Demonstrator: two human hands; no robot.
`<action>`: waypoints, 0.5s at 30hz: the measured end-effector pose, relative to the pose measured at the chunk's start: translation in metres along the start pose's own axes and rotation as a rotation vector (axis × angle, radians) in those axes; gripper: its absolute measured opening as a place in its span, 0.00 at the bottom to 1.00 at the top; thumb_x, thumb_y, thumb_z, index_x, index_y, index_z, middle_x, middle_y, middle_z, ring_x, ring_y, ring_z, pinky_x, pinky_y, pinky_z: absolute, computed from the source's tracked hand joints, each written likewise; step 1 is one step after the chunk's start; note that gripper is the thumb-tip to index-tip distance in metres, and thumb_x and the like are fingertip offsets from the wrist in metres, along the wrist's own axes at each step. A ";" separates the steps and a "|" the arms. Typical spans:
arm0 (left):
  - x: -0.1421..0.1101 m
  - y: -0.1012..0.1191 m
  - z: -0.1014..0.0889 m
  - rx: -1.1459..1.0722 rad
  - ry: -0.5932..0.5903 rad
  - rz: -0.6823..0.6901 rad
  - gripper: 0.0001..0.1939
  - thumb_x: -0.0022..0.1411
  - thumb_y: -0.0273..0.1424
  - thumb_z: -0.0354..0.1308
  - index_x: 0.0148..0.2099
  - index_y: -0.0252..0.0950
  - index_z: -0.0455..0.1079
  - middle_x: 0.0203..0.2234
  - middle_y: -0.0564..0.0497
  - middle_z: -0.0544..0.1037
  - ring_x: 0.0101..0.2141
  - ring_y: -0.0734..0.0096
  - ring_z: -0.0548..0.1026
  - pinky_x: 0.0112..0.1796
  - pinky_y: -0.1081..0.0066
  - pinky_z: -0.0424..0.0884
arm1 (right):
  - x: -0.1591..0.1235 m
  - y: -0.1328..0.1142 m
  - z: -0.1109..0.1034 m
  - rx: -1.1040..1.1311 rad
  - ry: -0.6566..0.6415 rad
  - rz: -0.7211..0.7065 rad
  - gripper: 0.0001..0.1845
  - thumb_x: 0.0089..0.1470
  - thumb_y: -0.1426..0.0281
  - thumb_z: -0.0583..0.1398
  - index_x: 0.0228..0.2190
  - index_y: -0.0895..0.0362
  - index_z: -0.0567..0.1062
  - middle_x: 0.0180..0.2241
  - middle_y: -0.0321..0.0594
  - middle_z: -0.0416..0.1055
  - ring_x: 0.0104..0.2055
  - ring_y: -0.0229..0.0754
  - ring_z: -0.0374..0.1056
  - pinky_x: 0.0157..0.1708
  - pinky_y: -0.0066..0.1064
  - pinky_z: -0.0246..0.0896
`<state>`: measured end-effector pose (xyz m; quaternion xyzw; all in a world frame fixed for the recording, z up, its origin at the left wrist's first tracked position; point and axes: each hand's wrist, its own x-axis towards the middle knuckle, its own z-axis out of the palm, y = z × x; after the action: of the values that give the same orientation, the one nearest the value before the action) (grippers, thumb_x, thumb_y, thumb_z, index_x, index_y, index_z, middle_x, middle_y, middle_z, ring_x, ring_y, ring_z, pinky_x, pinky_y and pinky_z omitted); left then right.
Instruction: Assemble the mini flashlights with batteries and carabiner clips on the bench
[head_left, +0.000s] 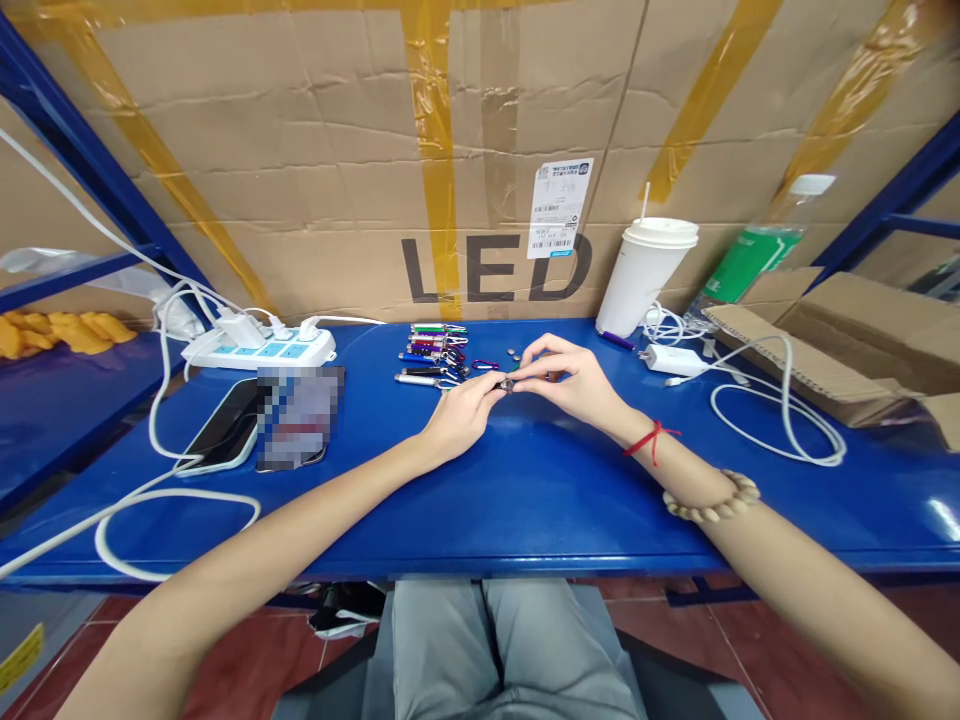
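Note:
My left hand [463, 415] is closed, its fingertips pinching a small dark metallic piece [507, 385] whose kind I cannot make out. From the right, my right hand [562, 375] meets it with thumb and fingertips at the same piece. Just left of and behind the hands lie several slim pen-like metal tubes with clips [427, 357], in green, red, purple, blue, black and silver, laid side by side. A small carabiner clip [485, 365] rests behind my left fingertips. Tiny round pieces [513, 352] lie beside my right fingers, partly hidden.
A white power strip [262, 347] and two phones, one pale-edged [221, 425], are on the left. A white cup [646, 275], a purple tube [616, 341], a bottle [757, 255], a charger [673, 360] with cable and an open cardboard box [847, 340] are right. A large carton [315, 150] stands behind.

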<state>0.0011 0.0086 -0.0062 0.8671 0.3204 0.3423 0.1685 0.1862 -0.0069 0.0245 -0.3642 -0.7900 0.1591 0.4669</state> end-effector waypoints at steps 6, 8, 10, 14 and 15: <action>-0.002 0.001 -0.003 0.003 -0.094 0.065 0.12 0.65 0.28 0.42 0.46 0.38 0.64 0.40 0.49 0.75 0.41 0.68 0.73 0.42 0.69 0.67 | -0.003 0.004 0.000 0.047 -0.097 -0.045 0.13 0.49 0.61 0.60 0.20 0.55 0.77 0.28 0.39 0.65 0.29 0.37 0.63 0.27 0.31 0.59; -0.003 0.003 -0.005 -0.004 -0.117 0.056 0.10 0.65 0.29 0.43 0.45 0.38 0.63 0.40 0.49 0.74 0.40 0.68 0.73 0.41 0.69 0.68 | -0.004 0.005 0.000 0.046 -0.114 -0.048 0.14 0.49 0.61 0.60 0.19 0.56 0.76 0.27 0.39 0.64 0.29 0.37 0.62 0.28 0.31 0.59; -0.004 0.004 -0.006 -0.011 -0.121 0.031 0.08 0.64 0.29 0.44 0.43 0.38 0.62 0.39 0.49 0.75 0.39 0.67 0.74 0.39 0.69 0.69 | -0.004 0.006 0.001 0.031 -0.126 -0.046 0.14 0.48 0.61 0.60 0.18 0.56 0.75 0.27 0.38 0.63 0.29 0.37 0.61 0.29 0.32 0.58; -0.005 0.004 -0.006 0.015 -0.091 0.039 0.03 0.63 0.29 0.47 0.38 0.37 0.60 0.38 0.49 0.75 0.38 0.66 0.75 0.37 0.70 0.69 | -0.006 0.005 0.005 0.013 -0.126 -0.006 0.15 0.46 0.62 0.62 0.16 0.58 0.71 0.25 0.37 0.62 0.26 0.35 0.59 0.25 0.29 0.55; -0.006 0.002 -0.005 0.027 -0.073 0.059 0.02 0.63 0.28 0.47 0.37 0.37 0.60 0.38 0.48 0.75 0.38 0.66 0.75 0.37 0.70 0.69 | -0.006 0.005 0.006 0.018 -0.124 0.007 0.15 0.46 0.62 0.62 0.16 0.58 0.70 0.25 0.37 0.62 0.26 0.34 0.59 0.24 0.28 0.55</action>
<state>-0.0042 0.0033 -0.0044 0.8903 0.2927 0.3108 0.1581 0.1849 -0.0075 0.0149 -0.3524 -0.8146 0.1900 0.4196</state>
